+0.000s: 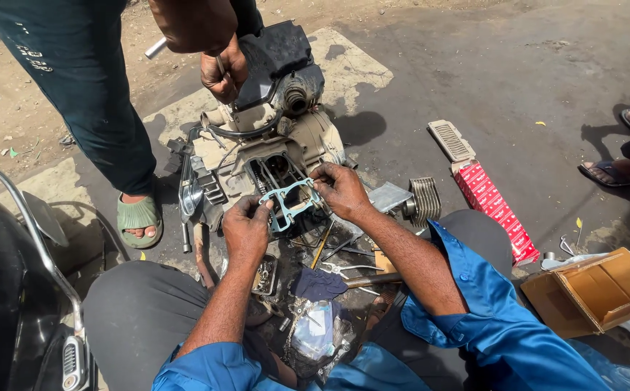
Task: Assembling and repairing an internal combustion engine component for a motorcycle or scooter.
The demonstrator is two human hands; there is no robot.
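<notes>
A greasy engine block (271,137) stands on the ground in front of me. Against its open face I hold a thin teal gasket (288,203) with both hands. My left hand (246,226) pinches the gasket's left edge. My right hand (340,190) grips its upper right corner. A standing person's hand (222,72) rests on the top of the engine, closed around a thin metal tool.
Tools, a hammer (373,279) and a small tray of bolts (264,276) lie between my knees. A red carton (494,208), a finned cylinder (423,199) and an open cardboard box (594,289) sit to the right. A scooter (10,289) is at the left. Sandalled feet (608,172) are at the far right.
</notes>
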